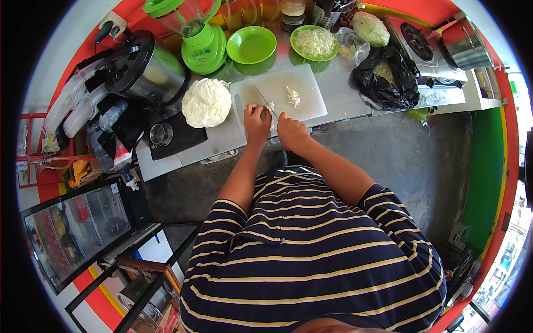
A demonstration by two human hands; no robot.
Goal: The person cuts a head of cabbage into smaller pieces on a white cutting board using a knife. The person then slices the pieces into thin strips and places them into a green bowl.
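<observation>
On the white cutting board (pixel 308 83) my right hand (pixel 292 130) grips a kitchen knife (pixel 263 95), its blade pointing away and to the left. Close beside the blade, my left hand (pixel 256 124) holds a small pale vegetable piece (pixel 271 109) with bent fingers. A small heap of chopped white pieces (pixel 293 97) lies on the board to the right of the knife. Left of the board sits a cut cabbage half (pixel 206 103). Behind the board stand an empty green plate (pixel 251 45) and a green bowl of shredded cabbage (pixel 314 43).
A green blender (pixel 204 48) and a large lidded steel pot (pixel 145 68) stand at the back left. On the right are a black plastic bag (pixel 387 79), a whole cabbage (pixel 370 29) and a gas stove (pixel 424 45). A glass cup (pixel 161 135) rests on a black mat.
</observation>
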